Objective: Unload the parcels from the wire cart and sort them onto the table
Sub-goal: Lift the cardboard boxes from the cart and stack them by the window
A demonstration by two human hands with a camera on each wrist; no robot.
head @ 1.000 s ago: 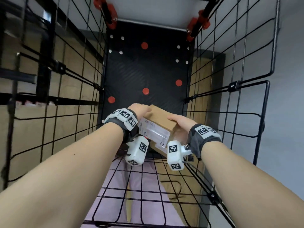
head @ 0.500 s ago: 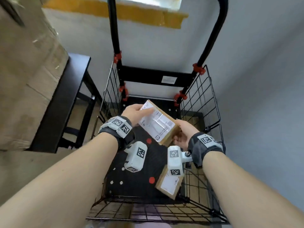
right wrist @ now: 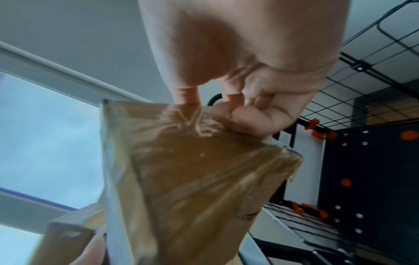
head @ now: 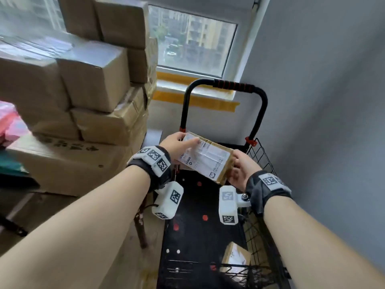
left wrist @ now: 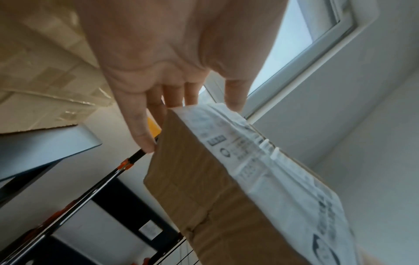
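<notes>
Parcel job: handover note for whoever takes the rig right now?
Left hand: grips the far end of the held parcel.
Right hand: grips its near end.
Held parcel: label side up, lifted above the wire cart, not yet on the table.
Done: boxes are stacked on the left.
Left: set this parcel down; then fetch the second parcel on the cart floor, near right corner.
</notes>
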